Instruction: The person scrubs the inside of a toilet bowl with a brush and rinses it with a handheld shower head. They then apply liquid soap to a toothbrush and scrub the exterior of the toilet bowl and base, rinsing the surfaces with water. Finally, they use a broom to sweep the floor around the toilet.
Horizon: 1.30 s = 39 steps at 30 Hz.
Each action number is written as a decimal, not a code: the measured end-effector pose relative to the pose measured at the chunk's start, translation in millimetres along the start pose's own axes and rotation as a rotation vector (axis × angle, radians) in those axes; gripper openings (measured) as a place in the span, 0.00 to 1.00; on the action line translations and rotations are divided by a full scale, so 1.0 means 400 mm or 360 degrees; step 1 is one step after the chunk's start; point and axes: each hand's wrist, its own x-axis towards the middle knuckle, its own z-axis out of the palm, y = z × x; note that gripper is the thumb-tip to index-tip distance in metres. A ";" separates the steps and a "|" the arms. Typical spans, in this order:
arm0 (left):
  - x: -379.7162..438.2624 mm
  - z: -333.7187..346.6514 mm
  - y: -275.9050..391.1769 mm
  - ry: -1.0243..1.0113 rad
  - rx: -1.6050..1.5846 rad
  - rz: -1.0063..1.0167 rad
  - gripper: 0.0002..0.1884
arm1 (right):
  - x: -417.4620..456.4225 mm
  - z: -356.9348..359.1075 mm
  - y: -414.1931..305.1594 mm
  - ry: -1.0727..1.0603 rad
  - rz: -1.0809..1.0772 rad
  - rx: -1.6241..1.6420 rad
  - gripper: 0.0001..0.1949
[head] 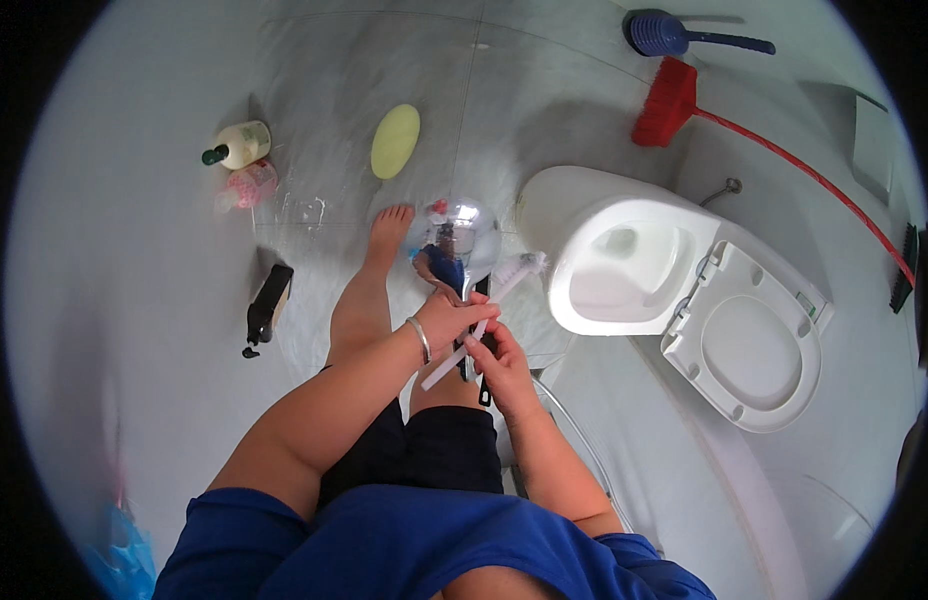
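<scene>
Both my hands are close together in front of my knees. My left hand (445,322) is closed on the handle of a shiny metal ladle or dipper (464,232), whose rounded bowl reflects my blue shirt. A pale plastic-handled brush (509,277) with whitish bristles slants across both hands, bristles toward the toilet. My right hand (505,364) grips the brush handle between thumb and fingers. A black handle with a hanging hole (485,394) shows beside my right hand; what it belongs to is mostly hidden.
An open white toilet (629,255) stands right, near a red broom (666,101) and blue brush (659,34). On the left stand a cream bottle (245,144), pink bottle (254,184) and black pump bottle (270,304). A yellow-green oval (396,141) lies on the wet tile floor.
</scene>
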 end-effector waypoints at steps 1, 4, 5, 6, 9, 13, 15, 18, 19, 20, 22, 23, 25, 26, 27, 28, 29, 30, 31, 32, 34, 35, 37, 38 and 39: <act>0.006 -0.003 -0.016 0.0036 0.0060 0.0019 0.11 | 0.003 0.000 0.012 0.0051 0.0022 0.0031 0.13; 0.021 0.003 -0.045 0.0107 0.0234 0.0099 0.12 | 0.007 -0.014 0.047 0.0174 0.0060 0.0111 0.13; 0.022 0.009 -0.054 0.0096 0.0263 0.0154 0.13 | 0.006 -0.020 0.052 0.0184 0.0040 0.0178 0.13; 0.019 0.018 -0.056 0.0081 0.0296 0.0212 0.13 | 0.004 -0.028 0.054 0.0197 0.0017 0.0251 0.13; 0.014 0.062 -0.064 0.0043 0.0241 0.0273 0.13 | -0.014 -0.081 0.067 0.0175 -0.0006 0.0329 0.11; -0.009 0.109 -0.096 -0.0024 0.0139 0.0370 0.10 | -0.063 -0.146 0.029 0.0155 -0.0010 0.0352 0.08; -0.046 0.152 -0.087 -0.0088 0.0045 0.0385 0.10 | -0.097 -0.180 0.001 0.0118 -0.0015 0.0238 0.08; -0.097 0.229 -0.063 -0.0030 -0.0026 0.0314 0.09 | -0.170 -0.185 -0.055 0.0103 -0.0071 0.0299 0.10; -0.099 0.265 -0.054 0.0074 0.0041 0.0291 0.09 | -0.188 -0.191 -0.082 0.0100 -0.0064 0.0367 0.11; -0.107 0.300 -0.048 -0.0001 0.0082 0.0343 0.10 | -0.206 -0.215 -0.090 0.0076 -0.0152 0.0414 0.11; -0.170 0.287 -0.054 -0.0006 0.0042 0.0534 0.10 | -0.230 -0.207 -0.097 -0.0088 -0.0261 0.0528 0.13; -0.182 0.259 -0.058 -0.0053 0.0003 0.0601 0.11 | -0.232 -0.195 -0.087 -0.0093 -0.0306 0.0629 0.14; -0.229 0.327 -0.031 -0.0053 -0.0058 0.0668 0.11 | -0.256 -0.264 -0.069 -0.0017 -0.0220 0.0968 0.14; -0.252 0.357 -0.013 -0.0031 -0.0084 0.0692 0.12 | -0.266 -0.292 -0.059 -0.0015 -0.0226 0.0941 0.13; -0.259 0.374 -0.005 -0.0041 -0.0100 0.0740 0.12 | -0.272 -0.313 -0.044 -0.0026 -0.0210 0.0908 0.13; -0.255 0.384 0.006 -0.0052 -0.0118 0.0786 0.12 | -0.282 -0.318 -0.034 0.0001 -0.0280 0.0760 0.13; -0.256 0.389 0.017 -0.0063 -0.0133 0.0828 0.12 | -0.292 -0.304 -0.027 0.0112 -0.0252 0.0584 0.13; -0.265 0.405 0.033 -0.0075 -0.0127 0.0851 0.13 | -0.299 -0.288 -0.028 0.0056 -0.0466 0.0280 0.13; -0.280 0.423 0.045 -0.0043 -0.0053 0.0847 0.14 | -0.300 -0.271 -0.024 0.0009 -0.0678 -0.0029 0.12; -0.290 0.449 0.053 -0.0032 0.0026 0.0843 0.15 | -0.258 -0.268 0.028 -0.0096 -0.0775 0.0284 0.11; -0.357 0.524 0.073 0.0063 0.0201 0.0779 0.18 | -0.256 -0.261 0.000 -0.0114 -0.0882 0.0400 0.07; -0.358 0.540 0.088 0.0050 0.0288 0.0804 0.18 | -0.271 -0.259 -0.027 -0.0156 -0.0903 0.0545 0.06; -0.357 0.535 0.109 0.0069 0.0442 0.0864 0.19 | -0.334 -0.237 -0.087 0.0010 -0.0921 0.0590 0.06; -0.326 0.508 0.107 0.0074 0.0502 0.0989 0.19 | -0.361 -0.228 -0.103 0.0095 -0.0927 0.0611 0.07; -0.325 0.513 0.105 0.0088 0.0486 0.1030 0.18 | -0.380 -0.238 -0.109 0.0119 -0.0950 0.0650 0.07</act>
